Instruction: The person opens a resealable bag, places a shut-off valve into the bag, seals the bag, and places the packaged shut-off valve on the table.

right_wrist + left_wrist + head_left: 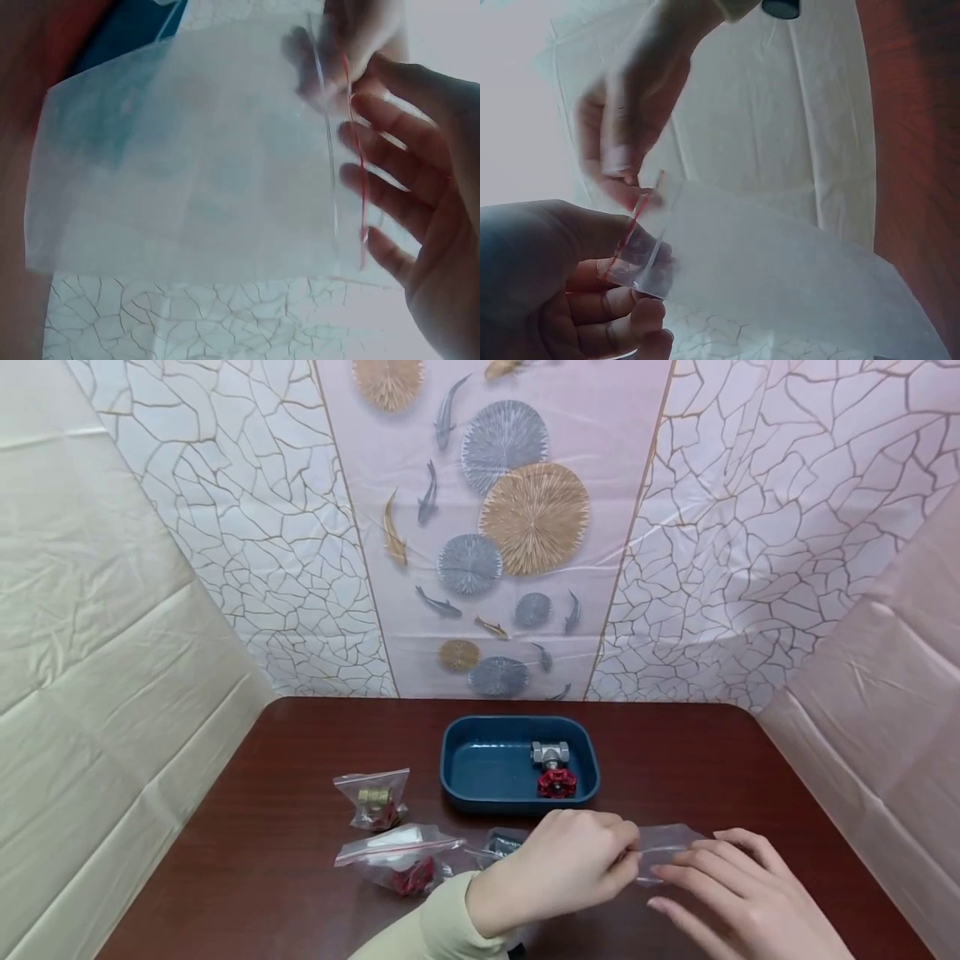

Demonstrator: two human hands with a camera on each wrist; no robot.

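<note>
A clear zip bag (663, 847) with a red line along its mouth hangs between both hands, and no contents show through it. My left hand (562, 868) pinches the bag at one end of its mouth, thumb over fingers, as the left wrist view (570, 270) also shows. My right hand (735, 893) is at the other side of the mouth. Its spread fingers (390, 146) lie along the red line in the right wrist view, seen partly through the plastic, with the thumb apart from them. In the left wrist view this right hand is blurred.
Beyond the hands stands a blue tray (487, 802) holding a silver valve (555, 768) with a red handwheel. Left of it lie a bagged brass valve (375, 797) and a zip bag (397, 852) with a red-wheeled valve. A dark item (502, 842) is partly hidden behind my left hand.
</note>
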